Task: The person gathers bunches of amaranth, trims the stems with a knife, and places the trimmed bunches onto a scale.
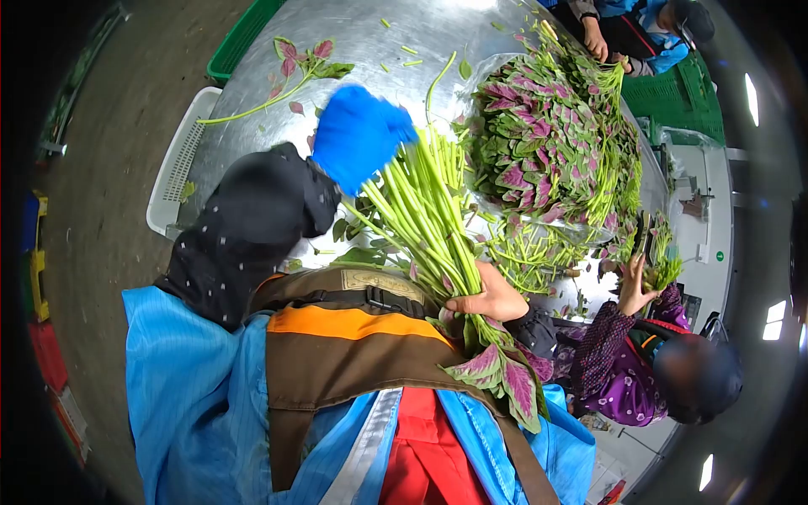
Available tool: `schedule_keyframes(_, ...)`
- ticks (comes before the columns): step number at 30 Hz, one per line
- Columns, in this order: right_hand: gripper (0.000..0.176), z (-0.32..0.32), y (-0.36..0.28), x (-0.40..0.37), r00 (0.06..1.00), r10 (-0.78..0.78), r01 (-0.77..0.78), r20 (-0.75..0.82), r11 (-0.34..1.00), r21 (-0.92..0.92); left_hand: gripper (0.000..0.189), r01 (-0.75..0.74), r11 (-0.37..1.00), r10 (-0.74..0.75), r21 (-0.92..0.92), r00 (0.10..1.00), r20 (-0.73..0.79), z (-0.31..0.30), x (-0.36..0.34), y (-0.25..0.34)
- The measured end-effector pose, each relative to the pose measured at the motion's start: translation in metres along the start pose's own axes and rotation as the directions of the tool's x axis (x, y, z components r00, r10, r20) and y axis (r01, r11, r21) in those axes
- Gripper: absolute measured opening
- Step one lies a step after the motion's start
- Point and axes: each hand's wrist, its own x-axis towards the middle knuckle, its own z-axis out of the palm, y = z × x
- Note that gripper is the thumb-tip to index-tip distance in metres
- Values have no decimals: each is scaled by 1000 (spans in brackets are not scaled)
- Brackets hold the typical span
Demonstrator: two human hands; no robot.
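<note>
A long bunch of amaranth lies slanted in front of my chest, pale green stems upward and purple-green leaves hanging toward my waist. My right hand, bare, is wrapped around its lower stems just above the leaves. My left hand, in a blue glove, is at the upper stem ends on the left side of the bunch. Motion smears the glove, so its fingers do not show clearly. A loose amaranth sprig rests on the metal table beyond the glove.
A large heap of amaranth covers the table's right side, with cut stems scattered nearer me. A white basket and a green crate stand along the left edge. Two co-workers handle greens, one at far right, one at top right.
</note>
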Motion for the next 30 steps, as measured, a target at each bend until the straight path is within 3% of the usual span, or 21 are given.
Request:
schedule_keyframes(1, 43, 0, 1, 1, 1000, -22, 22, 3, 999, -33, 18, 22, 988, -23, 153, 1000, 3, -5, 7, -15)
schedule_keyframes(3, 42, 2, 1, 2, 1000, -15, 15, -2, 1000, -16, 38, -27, 854, 102, 520, 988, -115, -1, 14, -46)
schedule_keyframes(4, 42, 3, -2, 3, 1000, 13, -13, -9, 999, 32, 48, -51, 825, 188, 563, 964, -188, 1, 14, -41)
schedule_keyframes(5, 42, 5, -4, 2, 999, 45, -44, -14, 995, 84, 44, -98, 859, 245, 503, 941, -234, 2, 14, -21)
schedule_keyframes(7, 44, 2, -6, 4, 1000, 12, -12, 23, 1000, -9, 39, -195, 968, 218, 160, 966, -139, 6, 5, 16)
schedule_keyframes(8, 45, 1, -6, 5, 999, 21, -21, 41, 1000, -10, 37, -125, 986, 101, 111, 974, 205, 1, 5, 36)
schedule_keyframes(9, 46, 1, -7, 4, 998, 32, -32, 57, 999, -11, 37, -41, 995, -10, 86, 849, 528, -4, 6, 48)
schedule_keyframes(10, 47, 2, -6, 5, 999, -10, 11, 32, 999, -42, 29, -22, 999, 33, -28, 839, 543, 7, 2, 45)
schedule_keyframes(12, 48, 5, -5, 5, 995, -99, 96, -17, 990, -103, 24, -61, 993, 107, -104, 839, 533, 19, 4, 33)
schedule_keyframes(13, 50, 4, -4, 4, 999, -50, 49, -6, 996, -74, 22, -81, 987, 145, -142, 836, 530, 22, 7, 27)
schedule_keyframes(14, 53, 3, -4, 3, 1000, -3, 3, 7, 999, -44, 13, -102, 994, 73, 47, 903, 423, 24, 8, 22)
schedule_keyframes(15, 56, 2, -4, 3, 999, 42, -42, 23, 999, -13, 11, -217, 945, 173, 243, 967, 189, 31, 10, 2)
schedule_keyframes(17, 55, 0, 3, 3, 1000, -19, 19, 6, 989, -144, 13, -170, 860, 150, 481, 985, 79, 30, 27, -34)
schedule_keyframes(19, 54, 3, 4, 4, 993, -113, 106, -35, 982, -157, 15, -130, 922, 135, 363, 991, 14, 15, 28, -27)
schedule_keyframes(21, 51, 2, 2, 3, 999, -44, 43, 0, 993, -114, 27, -111, 970, 111, 218, 994, 15, 7, 21, -4)
schedule_keyframes(22, 50, 2, -1, 3, 1000, -23, 23, 4, 996, -90, 31, -56, 976, 1, 210, 968, 251, 1, 23, 20)
schedule_keyframes(23, 50, 2, -4, 4, 1000, -2, 2, 6, 998, -67, 35, 0, 977, -103, 213, 877, 470, -4, 21, 40)
schedule_keyframes(25, 49, 2, -6, 5, 1000, -5, 6, 10, 998, -56, 41, -128, 992, 122, 2, 946, 301, 10, -3, 53)
schedule_keyframes(26, 48, 1, -5, 5, 1000, -18, 18, 2, 997, -73, 33, -329, 943, 334, -56, 935, 122, 20, -12, 54)
schedule_keyframes(29, 46, 0, -3, 3, 1000, 22, -22, -1, 998, -57, 23, -433, 873, 486, -225, 810, 328, 25, -23, 60)
schedule_keyframes(30, 45, -1, -2, 3, 999, 48, -48, 3, 998, -41, 14, -240, 929, 359, -280, 760, 542, 26, -17, 62)
